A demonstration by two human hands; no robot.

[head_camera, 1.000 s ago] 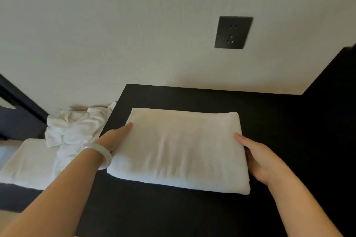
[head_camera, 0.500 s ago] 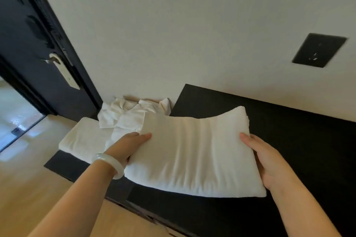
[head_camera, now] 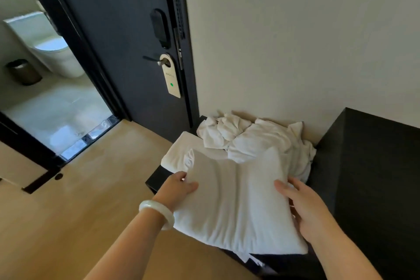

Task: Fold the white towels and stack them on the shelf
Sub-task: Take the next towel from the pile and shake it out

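Stacking step. Folded towel [head_camera: 238, 202] is held between both hands above the low black shelf [head_camera: 156, 179] — left hand [head_camera: 179, 186] pinches its left edge, thumb on top, fingers underneath; right hand [head_camera: 304, 207] grips the right edge the same way. Target is probably the flat folded towel [head_camera: 179, 150] at far left. Next: lower it squarely onto that, clear of the crumpled towels [head_camera: 256, 141] just beyond.

**White Cloth, Black Furniture**

The folded towel [head_camera: 236, 202] is plain white, as are the crumpled towels [head_camera: 256, 141]. The shelf [head_camera: 156, 177] and cabinet [head_camera: 375, 166] are black, the door [head_camera: 113, 41] charcoal. The door hanger [head_camera: 171, 79] is cream with a green dot; the bangle [head_camera: 159, 212] milky white; the floor [head_camera: 68, 211] pale wood.
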